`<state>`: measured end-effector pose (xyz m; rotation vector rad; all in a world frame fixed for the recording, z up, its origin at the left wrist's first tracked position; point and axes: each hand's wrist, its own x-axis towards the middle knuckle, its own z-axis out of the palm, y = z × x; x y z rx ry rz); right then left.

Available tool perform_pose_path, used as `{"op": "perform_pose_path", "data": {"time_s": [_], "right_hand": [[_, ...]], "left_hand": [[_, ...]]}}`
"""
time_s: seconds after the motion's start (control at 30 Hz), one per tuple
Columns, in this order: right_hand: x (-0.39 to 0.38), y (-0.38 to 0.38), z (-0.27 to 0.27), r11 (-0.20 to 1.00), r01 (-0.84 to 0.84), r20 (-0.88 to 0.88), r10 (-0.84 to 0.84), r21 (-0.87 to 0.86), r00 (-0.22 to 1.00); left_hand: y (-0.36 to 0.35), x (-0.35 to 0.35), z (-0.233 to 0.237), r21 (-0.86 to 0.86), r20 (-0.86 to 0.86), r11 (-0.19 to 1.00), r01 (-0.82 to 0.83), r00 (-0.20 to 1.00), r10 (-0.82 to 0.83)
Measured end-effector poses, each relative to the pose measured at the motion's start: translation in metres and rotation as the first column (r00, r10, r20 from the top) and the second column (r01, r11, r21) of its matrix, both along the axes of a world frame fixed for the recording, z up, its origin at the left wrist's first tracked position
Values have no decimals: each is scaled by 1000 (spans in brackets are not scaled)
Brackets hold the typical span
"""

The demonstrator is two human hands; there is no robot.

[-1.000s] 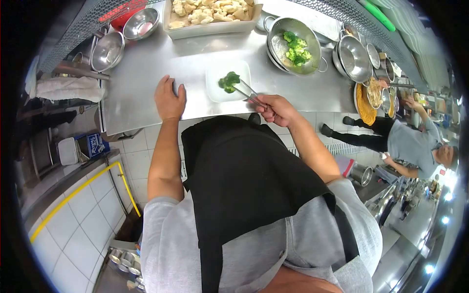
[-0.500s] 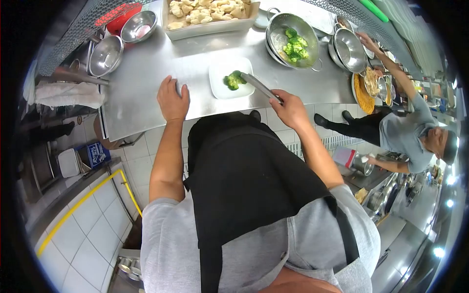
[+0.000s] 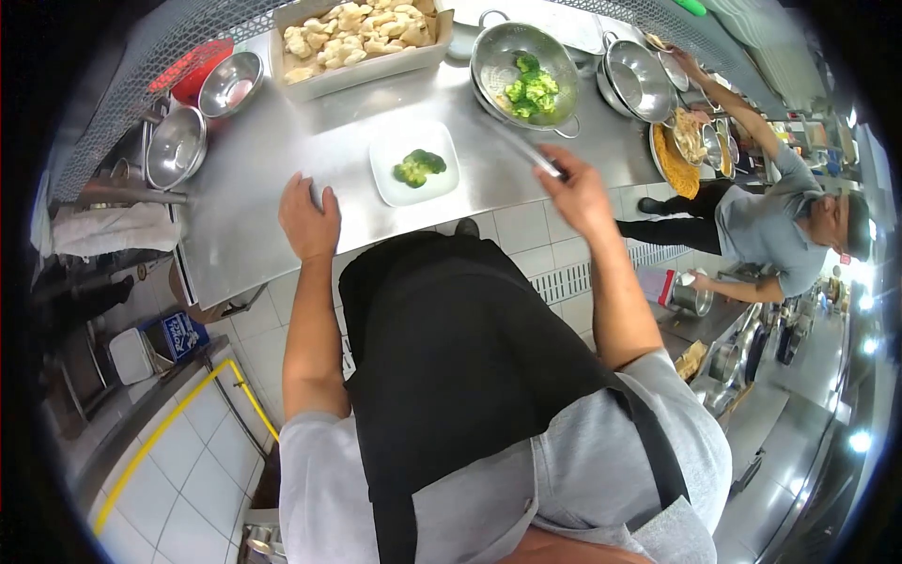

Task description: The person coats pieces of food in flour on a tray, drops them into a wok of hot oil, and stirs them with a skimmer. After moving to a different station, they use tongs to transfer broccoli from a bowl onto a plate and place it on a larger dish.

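Broccoli florets [image 3: 419, 168] lie on a white square plate [image 3: 388, 191] near the front of the steel counter. My right hand [image 3: 576, 191] grips metal tongs [image 3: 516, 148], which point up and left toward the colander [image 3: 561, 58]; their tips are blurred by motion. More broccoli [image 3: 532, 92] sits in that colander. Left of the plate, my left hand [image 3: 311, 219] rests on the counter's front edge, holding nothing, its thumb apart from the fingers.
A tray [image 3: 369, 76] of pale cauliflower-like pieces stands at the back. Steel bowls [image 3: 176, 148] are at the left, and another colander [image 3: 640, 80] is at the right. A co-worker [image 3: 766, 216] reaches toward containers on the far right, beside a plate of orange food [image 3: 675, 164].
The tongs have moved off the broccoli on the plate, rightward toward the colander. The plate holds more broccoli than before. My left hand stays on the counter; the whole view has shifted slightly.
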<state>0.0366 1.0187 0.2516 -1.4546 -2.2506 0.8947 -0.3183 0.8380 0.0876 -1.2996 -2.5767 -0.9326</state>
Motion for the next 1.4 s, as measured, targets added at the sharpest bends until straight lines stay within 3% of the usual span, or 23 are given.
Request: {"op": "perform_pose_path", "data": {"time_s": [0.07, 0.1, 0.17, 0.2, 0.27, 0.3, 0.33, 0.4, 0.43, 0.47, 0.5, 0.53, 0.63, 0.7, 0.83, 0.87, 0.93, 1.07, 1.13, 1.17, 1.23, 1.3, 1.4], "right_hand": [[14, 25, 20, 976, 94, 80, -111, 196, 991], [22, 42, 21, 977, 94, 79, -111, 190, 991], [33, 78, 20, 977, 85, 312, -143, 193, 939], [36, 90, 16, 978, 84, 310, -140, 189, 940], [39, 110, 2, 968, -53, 405, -53, 244, 913], [38, 118, -7, 970, -56, 400, -44, 236, 915], [37, 125, -19, 968, -86, 403, -18, 237, 915], [37, 128, -30, 967, -126, 399, 28, 222, 917], [41, 130, -28, 983, -80, 323, 22, 166, 946], [45, 131, -25, 994, -40, 251, 13, 103, 968], [50, 129, -23, 1000, -5, 132, 5, -1, 991], [49, 123, -17, 1000, -25, 133, 26, -5, 991], [43, 98, -3, 993, 29, -22, -32, -116, 999], [18, 73, -6, 986, -167, -171, 167, 14, 971], [-48, 40, -3, 941, -331, 108, 338, -73, 935], [-61, 36, -13, 942, -327, 109, 333, -75, 937], [-77, 33, -39, 888, -446, 293, 400, 110, 868], [-78, 32, -31, 906, -414, 312, 369, 91, 876], [-57, 38, -13, 927, -359, 102, 349, 108, 932], [-44, 47, -6, 931, -345, 112, 332, 118, 937], [-14, 70, 7, 974, -153, -1, 155, 167, 988], [9, 95, 22, 983, 4, 159, -34, 183, 987], [22, 134, 13, 973, -8, 263, -55, 231, 963]], "left_hand": [[0, -1, -4, 3, -1, 1000, 7, 1000, -7], [-1, -1, -3, 18, -19, 1000, 11, 1000, -10], [1, -2, -5, 33, -41, 999, 16, 999, -14], [2, -3, -7, 52, -79, 999, 12, 997, -8], [5, 2, -4, 66, -122, 998, 2, 993, 6], [7, 13, -1, 38, 249, 999, -28, 968, 18], [10, 23, 3, 2, 583, 999, -51, 812, 40], [12, 49, -11, 194, 717, 981, 18, 679, -154], [14, 67, 16, 132, 827, 991, 30, 548, -127], [15, 74, 10, 199, 925, 980, 9, 329, -191], [15, 80, 5, 182, 941, 983, -2, 291, -173], [16, 85, 7, 168, 955, 986, -15, 252, -159], [19, 81, 18, 126, 958, 992, 25, 256, -128], [22, 76, 17, 119, 964, 992, 40, 233, -125], [25, 70, 19, 112, 972, 989, 92, 199, -129], [25, 70, 19, 111, 972, 989, 97, 197, -128], [25, 71, 21, 112, 966, 990, 88, 225, -129], [26, 74, 24, 128, 972, 990, 64, 188, -138], [26, 77, 27, 114, 972, 993, 22, 203, -116], [27, 75, 20, 105, 970, 994, 34, 217, -110], [27, 74, 12, 120, 971, 992, 46, 204, -127], [26, 74, 12, 124, 970, 992, 35, 205, -128], [27, 72, 12, 127, 974, 991, 41, 185, -133]]}}
